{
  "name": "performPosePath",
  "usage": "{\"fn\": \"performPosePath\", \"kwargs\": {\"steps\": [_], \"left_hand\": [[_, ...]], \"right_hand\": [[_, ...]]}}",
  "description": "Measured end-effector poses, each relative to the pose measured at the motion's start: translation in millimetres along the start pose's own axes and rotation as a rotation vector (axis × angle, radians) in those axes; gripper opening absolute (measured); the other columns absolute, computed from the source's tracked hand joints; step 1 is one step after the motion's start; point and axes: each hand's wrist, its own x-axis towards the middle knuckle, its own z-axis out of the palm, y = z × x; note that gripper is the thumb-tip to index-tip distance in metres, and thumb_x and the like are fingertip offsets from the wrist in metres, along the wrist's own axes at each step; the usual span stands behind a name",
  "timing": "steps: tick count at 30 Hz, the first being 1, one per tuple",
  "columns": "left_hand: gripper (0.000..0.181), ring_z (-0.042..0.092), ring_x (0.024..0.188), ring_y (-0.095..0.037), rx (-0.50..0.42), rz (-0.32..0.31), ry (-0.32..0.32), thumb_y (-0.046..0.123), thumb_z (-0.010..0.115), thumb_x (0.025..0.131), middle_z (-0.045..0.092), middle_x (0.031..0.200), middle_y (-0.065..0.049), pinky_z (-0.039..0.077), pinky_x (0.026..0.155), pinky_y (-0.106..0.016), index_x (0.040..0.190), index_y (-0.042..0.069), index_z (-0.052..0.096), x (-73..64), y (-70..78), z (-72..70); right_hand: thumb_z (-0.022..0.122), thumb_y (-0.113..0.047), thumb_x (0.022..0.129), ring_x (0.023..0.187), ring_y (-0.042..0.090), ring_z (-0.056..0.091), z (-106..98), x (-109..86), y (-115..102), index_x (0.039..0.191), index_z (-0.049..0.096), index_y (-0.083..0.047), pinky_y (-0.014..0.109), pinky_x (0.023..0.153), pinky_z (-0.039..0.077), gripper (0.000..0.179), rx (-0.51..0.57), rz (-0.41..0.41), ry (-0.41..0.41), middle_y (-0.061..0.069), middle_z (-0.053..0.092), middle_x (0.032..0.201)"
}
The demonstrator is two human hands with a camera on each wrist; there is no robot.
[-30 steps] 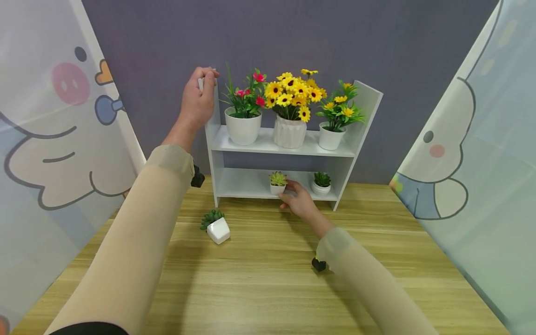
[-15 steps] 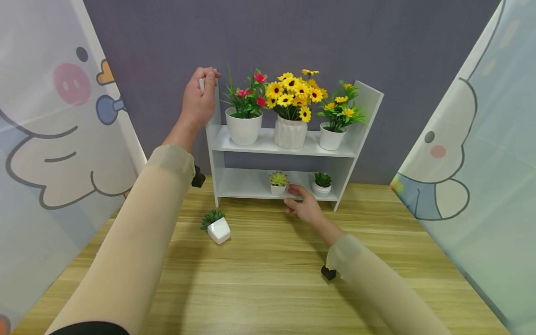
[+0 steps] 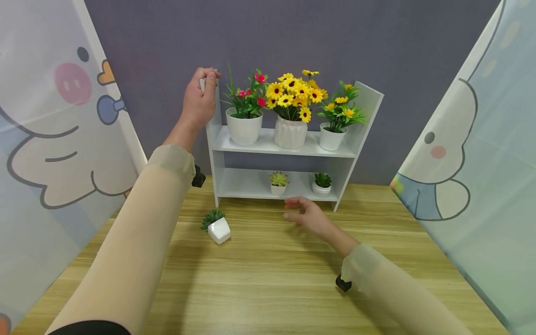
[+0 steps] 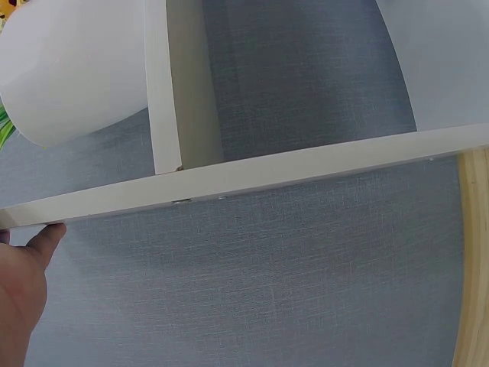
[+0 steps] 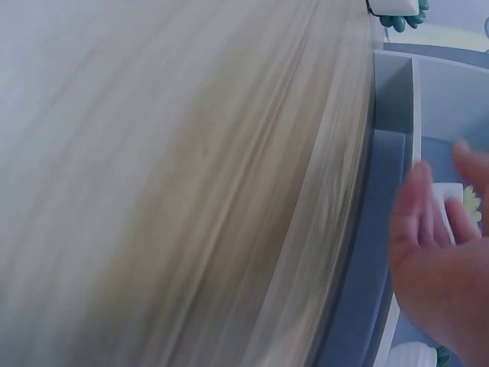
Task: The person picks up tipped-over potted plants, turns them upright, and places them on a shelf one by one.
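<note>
My left hand (image 3: pixel 200 97) grips the top of the left side panel of a white two-tier shelf (image 3: pixel 251 184); in the left wrist view the thumb presses the panel's edge. Just in front of the lower tier, my right hand (image 3: pixel 310 216) hovers with relaxed, parted fingers and nothing between them. Closest to it, a pale green succulent (image 3: pixel 278 182) in a small white pot stands upright on the lower tier. To its right sits a dark green succulent (image 3: pixel 322 183) in a round white pot.
Potted pink flowers (image 3: pixel 244 116), yellow daisies in a ribbed pot (image 3: pixel 291 116) and a smaller yellow-flowered plant (image 3: pixel 335 125) line the upper tier. On the wooden table (image 3: pixel 251 279), a succulent in a white faceted pot (image 3: pixel 219 231) lies tipped over at front left.
My right hand has let go of the pale green succulent's pot and drawn back toward me and to the right. The left hand has stayed on the shelf panel.
</note>
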Motion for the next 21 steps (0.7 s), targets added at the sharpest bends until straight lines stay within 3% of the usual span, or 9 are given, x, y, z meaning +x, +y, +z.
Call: {"fn": "performPosePath", "kwargs": {"steps": [4,7,13,21], "left_hand": [[0.036,0.044,0.157,-0.006,-0.009,0.008,0.003,0.042,0.041,0.119,0.057,0.160,-0.005,0.036,0.127,-0.025,0.118,0.009,0.057,-0.4,-0.6,0.8],[0.039,0.045,0.156,-0.007,-0.002,0.012,0.002,0.041,0.041,0.119,0.057,0.160,-0.005,0.036,0.127,-0.024,0.121,0.006,0.058,-0.7,-0.6,1.1],[0.044,0.044,0.157,-0.007,0.013,0.005,-0.001,0.043,0.039,0.119,0.056,0.162,-0.004,0.035,0.128,-0.025,0.127,0.003,0.057,-0.9,0.4,0.6],[0.038,0.045,0.155,-0.007,0.013,0.010,0.004,0.042,0.040,0.119,0.057,0.161,-0.004,0.036,0.126,-0.024,0.119,0.009,0.058,-0.6,0.4,0.0]], "right_hand": [[0.079,-0.015,0.101,0.109,0.019,0.071,-2,-5.5,1,0.153,0.053,0.002,0.040,0.085,0.065,0.060,-0.027,-0.007,-0.195,0.026,0.060,0.150],[0.082,-0.016,0.099,0.113,0.019,0.070,-2,-7.5,2,0.153,0.053,-0.001,0.035,0.086,0.061,0.063,-0.059,-0.011,-0.276,0.023,0.061,0.149],[0.084,-0.019,0.098,0.118,0.022,0.071,6,-6.5,-2,0.154,0.053,-0.003,0.032,0.093,0.059,0.066,-0.119,-0.052,-0.339,0.021,0.060,0.150],[0.085,-0.019,0.096,0.115,0.020,0.070,28,1.0,-12,0.151,0.055,-0.002,0.031,0.095,0.059,0.065,-0.148,-0.076,-0.385,0.020,0.062,0.147]]}}
